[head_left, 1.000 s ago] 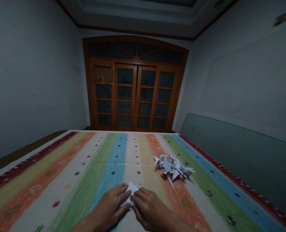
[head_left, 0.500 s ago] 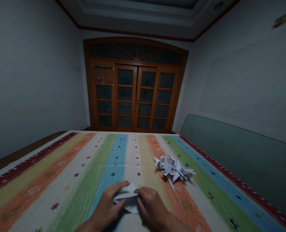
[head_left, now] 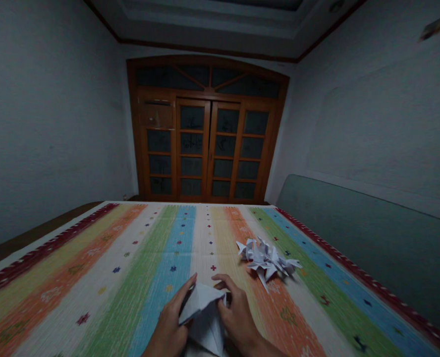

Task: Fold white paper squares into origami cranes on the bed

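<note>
Fingers (head_left: 186, 296) of the left hand (head_left: 168, 325) and right hand (head_left: 238, 315) pinch opposite edges of a folded white paper (head_left: 204, 317), raised and tilted over a striped woven cover (head_left: 104, 292), near a heap of spiky paper origami (head_left: 266, 260)
</note>
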{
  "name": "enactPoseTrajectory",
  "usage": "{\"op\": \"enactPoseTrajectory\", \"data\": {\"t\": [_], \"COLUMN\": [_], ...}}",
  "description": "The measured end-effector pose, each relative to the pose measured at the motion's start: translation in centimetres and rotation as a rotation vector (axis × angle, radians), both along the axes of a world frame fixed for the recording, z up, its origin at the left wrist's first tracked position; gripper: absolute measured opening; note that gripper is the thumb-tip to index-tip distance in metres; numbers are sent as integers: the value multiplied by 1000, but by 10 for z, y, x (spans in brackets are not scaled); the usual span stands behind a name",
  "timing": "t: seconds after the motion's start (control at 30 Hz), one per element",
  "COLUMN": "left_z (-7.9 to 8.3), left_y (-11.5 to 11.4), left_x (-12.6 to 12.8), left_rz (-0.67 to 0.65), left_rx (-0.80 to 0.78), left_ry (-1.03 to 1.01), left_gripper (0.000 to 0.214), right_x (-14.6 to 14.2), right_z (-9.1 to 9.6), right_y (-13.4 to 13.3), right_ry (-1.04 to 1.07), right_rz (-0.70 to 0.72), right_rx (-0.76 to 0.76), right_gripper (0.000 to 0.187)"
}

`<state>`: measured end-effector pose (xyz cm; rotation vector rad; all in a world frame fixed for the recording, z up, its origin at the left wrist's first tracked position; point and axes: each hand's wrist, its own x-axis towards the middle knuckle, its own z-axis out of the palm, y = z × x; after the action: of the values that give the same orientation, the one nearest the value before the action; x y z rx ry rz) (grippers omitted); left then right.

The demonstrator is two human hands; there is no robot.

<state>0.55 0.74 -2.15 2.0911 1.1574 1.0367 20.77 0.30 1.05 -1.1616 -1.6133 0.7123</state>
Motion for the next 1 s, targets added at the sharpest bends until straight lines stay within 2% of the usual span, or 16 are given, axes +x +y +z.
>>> {"op": "enactPoseTrajectory", "data": {"t": [0.13, 0.27, 0.47, 0.6, 0.73, 0.87, 1.0], "left_z": [4, 2, -10, 3, 22, 31, 35], "left_y": [4, 8, 12, 8, 9, 19, 28], "left_x": [-4, -10, -20, -24, -32, -41, -46], "left_rz": [-39, -75, -184, -293, -388, -398, -399], "left_rx": [27, 38, 144, 133, 132, 140, 141], "left_ry": [39, 107, 279, 415, 504, 541, 592], "left_gripper": [88, 84, 91, 85, 84, 71, 62], "right_x": [0, 6, 14, 19, 28, 36, 37], "right_z": [-5, -8, -16, -21, -16, -4, 3], "right_y": [3, 4, 4, 3, 0, -3, -3], "right_ry": [32, -116, -300, -419, -546, -594, -606], "right_rz": [18, 49, 149, 198, 310, 418, 458], "right_rx": [-30, 31, 164, 190, 227, 267, 277], "right_gripper": [33, 24, 36, 41, 49, 54, 46]}}
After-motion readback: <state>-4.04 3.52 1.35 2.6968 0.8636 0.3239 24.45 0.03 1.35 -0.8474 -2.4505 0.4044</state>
